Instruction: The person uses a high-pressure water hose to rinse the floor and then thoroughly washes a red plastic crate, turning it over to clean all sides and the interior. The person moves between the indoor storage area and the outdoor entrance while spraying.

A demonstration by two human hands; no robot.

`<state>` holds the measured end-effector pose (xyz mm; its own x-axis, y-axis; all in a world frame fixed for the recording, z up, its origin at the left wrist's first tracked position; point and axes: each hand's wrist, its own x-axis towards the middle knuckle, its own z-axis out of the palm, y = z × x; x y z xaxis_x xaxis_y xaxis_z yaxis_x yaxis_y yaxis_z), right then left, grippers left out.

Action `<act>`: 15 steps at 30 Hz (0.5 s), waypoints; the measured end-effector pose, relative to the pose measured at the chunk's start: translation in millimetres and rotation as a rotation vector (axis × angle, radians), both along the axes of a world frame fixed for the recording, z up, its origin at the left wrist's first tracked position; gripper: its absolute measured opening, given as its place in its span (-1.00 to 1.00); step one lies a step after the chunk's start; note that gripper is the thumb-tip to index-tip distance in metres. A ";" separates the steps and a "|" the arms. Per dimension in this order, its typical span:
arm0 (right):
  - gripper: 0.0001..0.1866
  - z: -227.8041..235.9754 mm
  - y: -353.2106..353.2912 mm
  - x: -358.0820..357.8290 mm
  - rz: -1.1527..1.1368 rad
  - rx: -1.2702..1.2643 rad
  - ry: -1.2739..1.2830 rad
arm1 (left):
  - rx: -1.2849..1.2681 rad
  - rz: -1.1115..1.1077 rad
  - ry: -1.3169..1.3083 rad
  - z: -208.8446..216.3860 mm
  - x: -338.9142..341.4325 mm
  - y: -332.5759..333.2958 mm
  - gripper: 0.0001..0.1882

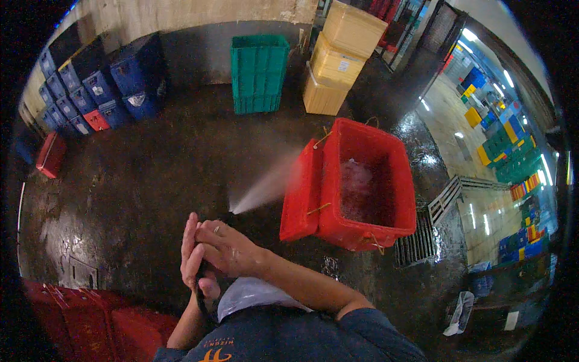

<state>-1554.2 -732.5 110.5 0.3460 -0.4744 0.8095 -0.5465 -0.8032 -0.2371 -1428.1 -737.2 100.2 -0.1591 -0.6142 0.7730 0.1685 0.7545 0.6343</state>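
Up and right of the grip sits the red crate [368, 187], water jet [265, 190] aimed at it; both hands, R hand [232, 247] over L hand [192, 259], clamp the black hose [202, 295], R nearer.

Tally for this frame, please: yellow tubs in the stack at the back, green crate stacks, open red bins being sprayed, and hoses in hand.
Yellow tubs: 3
Green crate stack: 1
Open red bin: 1
Dark hose, gripped by left hand and right hand: 1
Total: 6
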 end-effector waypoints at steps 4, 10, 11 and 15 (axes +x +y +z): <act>-0.69 2.2 21.2 0.9 0.206 0.068 -0.124 | -0.019 -0.026 -0.085 17.8 9.8 27.0 -0.18; -0.52 4.8 50.1 2.2 0.316 0.297 -0.428 | -0.056 -0.033 -0.059 19.5 1.2 48.4 -0.21; -0.48 4.7 52.7 2.3 0.327 0.352 -0.499 | -0.068 -0.034 -0.037 20.1 -0.9 48.2 -0.21; -0.34 -8.3 69.3 -12.6 -0.126 0.122 -0.490 | -0.052 -0.053 0.135 30.5 0.8 50.0 -0.23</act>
<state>-1566.8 -663.2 102.2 -0.1257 -0.5886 0.7986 -0.4391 -0.6888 -0.5768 -1427.4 -687.2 130.7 -0.0830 -0.5660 0.8202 0.2900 0.7737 0.5633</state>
